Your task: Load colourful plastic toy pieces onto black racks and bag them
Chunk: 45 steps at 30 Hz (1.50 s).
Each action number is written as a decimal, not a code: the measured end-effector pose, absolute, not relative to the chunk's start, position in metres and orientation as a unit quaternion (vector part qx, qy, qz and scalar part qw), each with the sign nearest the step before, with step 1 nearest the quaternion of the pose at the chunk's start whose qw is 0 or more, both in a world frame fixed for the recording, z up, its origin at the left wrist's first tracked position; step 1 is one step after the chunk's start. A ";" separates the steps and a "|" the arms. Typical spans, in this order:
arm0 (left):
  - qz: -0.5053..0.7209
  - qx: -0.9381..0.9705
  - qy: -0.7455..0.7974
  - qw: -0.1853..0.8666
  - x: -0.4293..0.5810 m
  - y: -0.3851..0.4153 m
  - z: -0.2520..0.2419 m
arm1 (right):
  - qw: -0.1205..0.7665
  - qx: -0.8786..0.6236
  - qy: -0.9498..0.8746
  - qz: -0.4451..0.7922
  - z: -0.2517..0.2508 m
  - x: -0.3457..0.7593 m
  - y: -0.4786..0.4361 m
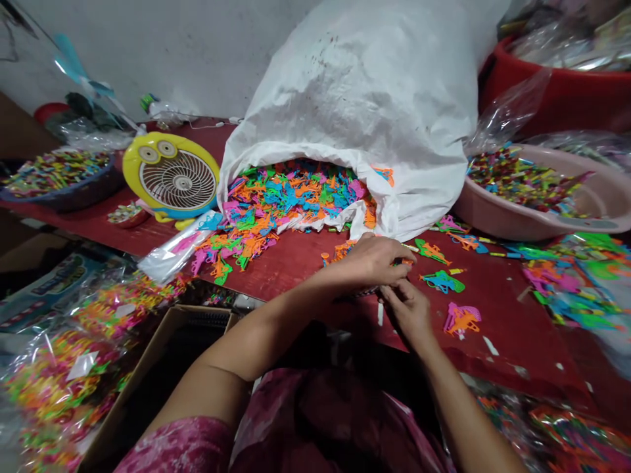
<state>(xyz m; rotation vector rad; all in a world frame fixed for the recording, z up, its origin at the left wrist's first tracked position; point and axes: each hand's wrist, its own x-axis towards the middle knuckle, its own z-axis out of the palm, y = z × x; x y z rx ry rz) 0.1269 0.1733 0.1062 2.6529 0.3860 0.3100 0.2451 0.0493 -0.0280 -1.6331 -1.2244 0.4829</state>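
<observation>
Here, left hand (377, 259) and right hand (409, 309) pinched together on a small toy piece at the near counter (296, 263) edge, few finished toys (444, 281) right, sack (365, 112) heaped beyond.

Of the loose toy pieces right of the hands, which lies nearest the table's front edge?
The pink-and-orange piece, right of the right hand; the green-and-blue one and green-and-orange one lie farther back.

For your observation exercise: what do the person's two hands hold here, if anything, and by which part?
It cannot be told: left hand and right hand meet, fingers curled over something small on the red table, hiding it.
</observation>
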 end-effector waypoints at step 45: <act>0.069 0.968 0.237 0.052 0.117 0.147 0.107 | 0.113 -0.753 -0.647 -0.045 0.004 0.415 0.038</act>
